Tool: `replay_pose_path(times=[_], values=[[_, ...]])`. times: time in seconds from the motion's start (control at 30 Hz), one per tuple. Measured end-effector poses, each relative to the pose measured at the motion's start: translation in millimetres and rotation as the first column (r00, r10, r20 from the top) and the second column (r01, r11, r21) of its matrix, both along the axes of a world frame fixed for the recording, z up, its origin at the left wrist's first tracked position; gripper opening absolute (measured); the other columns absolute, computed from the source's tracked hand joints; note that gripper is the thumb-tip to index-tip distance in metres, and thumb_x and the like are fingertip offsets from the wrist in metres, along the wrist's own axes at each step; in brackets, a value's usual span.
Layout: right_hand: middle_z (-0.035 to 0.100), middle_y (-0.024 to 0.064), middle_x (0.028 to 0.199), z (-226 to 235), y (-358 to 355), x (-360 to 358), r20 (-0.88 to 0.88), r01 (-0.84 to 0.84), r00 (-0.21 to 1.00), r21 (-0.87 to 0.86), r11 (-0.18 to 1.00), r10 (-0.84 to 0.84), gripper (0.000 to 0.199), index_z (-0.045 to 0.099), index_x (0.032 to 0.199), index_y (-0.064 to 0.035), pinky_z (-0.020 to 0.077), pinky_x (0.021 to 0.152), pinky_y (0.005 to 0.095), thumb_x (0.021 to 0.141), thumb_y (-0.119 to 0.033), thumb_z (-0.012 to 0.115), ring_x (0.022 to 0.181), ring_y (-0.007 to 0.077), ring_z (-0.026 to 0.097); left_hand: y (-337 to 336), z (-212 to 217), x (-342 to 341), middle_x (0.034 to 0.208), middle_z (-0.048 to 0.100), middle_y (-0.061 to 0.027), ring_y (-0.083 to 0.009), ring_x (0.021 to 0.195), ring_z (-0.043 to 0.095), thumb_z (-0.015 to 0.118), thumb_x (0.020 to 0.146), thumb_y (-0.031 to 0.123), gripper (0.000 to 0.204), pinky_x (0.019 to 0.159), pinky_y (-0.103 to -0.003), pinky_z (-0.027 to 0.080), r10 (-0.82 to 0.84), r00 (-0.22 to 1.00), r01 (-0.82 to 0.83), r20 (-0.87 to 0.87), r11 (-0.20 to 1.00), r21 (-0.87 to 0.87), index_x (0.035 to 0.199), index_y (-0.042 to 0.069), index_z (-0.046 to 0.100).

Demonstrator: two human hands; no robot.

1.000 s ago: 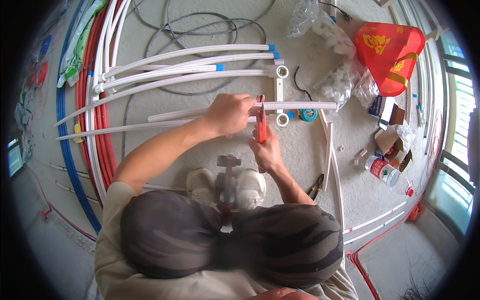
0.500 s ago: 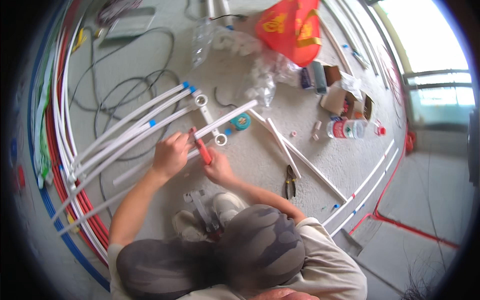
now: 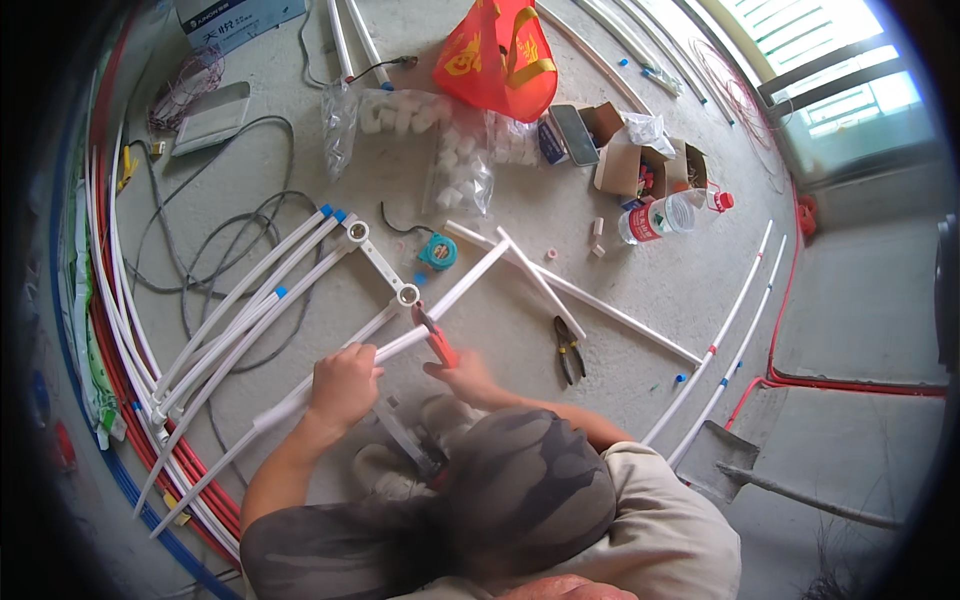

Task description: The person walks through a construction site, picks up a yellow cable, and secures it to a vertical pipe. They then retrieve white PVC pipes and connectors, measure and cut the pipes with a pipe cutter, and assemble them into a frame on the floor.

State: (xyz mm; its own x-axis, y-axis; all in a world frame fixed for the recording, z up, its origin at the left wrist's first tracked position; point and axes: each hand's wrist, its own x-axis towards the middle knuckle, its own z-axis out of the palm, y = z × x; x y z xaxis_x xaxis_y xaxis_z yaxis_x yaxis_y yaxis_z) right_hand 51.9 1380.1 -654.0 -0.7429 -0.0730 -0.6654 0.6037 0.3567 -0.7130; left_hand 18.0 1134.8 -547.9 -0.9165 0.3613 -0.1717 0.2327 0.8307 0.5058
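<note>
A white plastic pipe (image 3: 467, 284) runs slantwise in front of me, its far end pointing up to the right. My left hand (image 3: 343, 386) is closed around its nearer stretch. My right hand (image 3: 466, 380), slightly blurred, grips a red-handled pipe cutter (image 3: 437, 345), whose head lies against the pipe; whether its blade touches is too small to tell. Just beyond the cutter lies a white bar fitting with two round openings (image 3: 380, 262). A teal tape measure (image 3: 437, 252) rests past it, and black-and-yellow pliers (image 3: 570, 350) lie right of my right hand.
Bundled white pipes (image 3: 245, 300) with blue bits lie left, beside a coiled grey cable (image 3: 265, 215). Bags of white fittings (image 3: 465, 175), a red bag (image 3: 500, 65), open cartons (image 3: 630, 170) and a plastic bottle (image 3: 655, 218) stand ahead. A shovel (image 3: 715, 460) lies at right.
The whole view has shifted. My left hand has moved back along the pipe, away from the cutter. The pipe and cutter now sit lower, nearer to me, below the bar fitting.
</note>
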Motion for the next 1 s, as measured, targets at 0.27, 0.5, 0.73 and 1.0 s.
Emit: replay_pose_path(times=[0.27,0.5,0.73,1.0], values=[[0.07,0.0171,0.088,28.8,44.3,-8.0,-0.072,-0.417,0.869,0.425,0.803,0.489,0.051,0.071,0.099,-0.0054,0.0523,0.076,0.0478,0.083,-0.054,0.076,0.082,0.0342,0.068,-42.7,29.2,-8.7,0.098,0.069,-0.012,-0.0222,0.081,0.066,0.074,0.094,0.012,0.029,0.071,-0.034,0.052,0.438,0.899,-0.383,0.003,0.782,0.491,0.119,0.0,0.067],[0.069,0.0184,0.098,27.6,82.3,-19.7,-0.372,-0.25,0.55,0.782,0.572,0.748,0.07,0.069,0.111,-0.0066,0.0518,0.078,0.0529,0.084,-0.071,0.066,0.094,0.0384,0.069,-80.5,67.2,-14.3,0.092,0.06,0.0004,-0.006,0.078,0.051,0.068,0.103,0.022,0.033,0.071,-0.021,0.044,0.68,0.729,-0.479,0.077,0.426,0.768,0.123,-0.003,0.064],[0.075,0.0232,0.084,-35.7,113.4,-126.4,-0.086,-0.015,0.991,0.699,0.715,0.104,0.062,0.073,0.084,0.0044,0.0561,0.072,0.0458,0.088,-0.057,0.066,0.075,0.0365,0.073,-75.7,56.1,-15.3,0.082,0.058,0.003,-0.0046,0.069,0.051,0.066,0.1,0.02,0.02,0.063,-0.022,0.044,0.547,0.739,-0.578,0.394,0.213,0.787,0.11,0.002,0.066],[0.06,-0.0022,0.081,122.7,-14.7,-116.7,-0.089,-0.187,0.982,-0.292,0.938,0.168,0.027,0.065,0.107,-0.0045,0.042,0.059,0.0227,0.104,-0.031,0.063,0.068,0.0062,0.051,-55.4,66.3,-4.4,0.099,0.068,-0.0082,-0.0169,0.086,0.068,0.062,0.105,0.026,0.034,0.079,-0.033,0.057,0.241,0.745,-0.668,0.623,0.254,0.7,0.124,-0.002,0.061]])
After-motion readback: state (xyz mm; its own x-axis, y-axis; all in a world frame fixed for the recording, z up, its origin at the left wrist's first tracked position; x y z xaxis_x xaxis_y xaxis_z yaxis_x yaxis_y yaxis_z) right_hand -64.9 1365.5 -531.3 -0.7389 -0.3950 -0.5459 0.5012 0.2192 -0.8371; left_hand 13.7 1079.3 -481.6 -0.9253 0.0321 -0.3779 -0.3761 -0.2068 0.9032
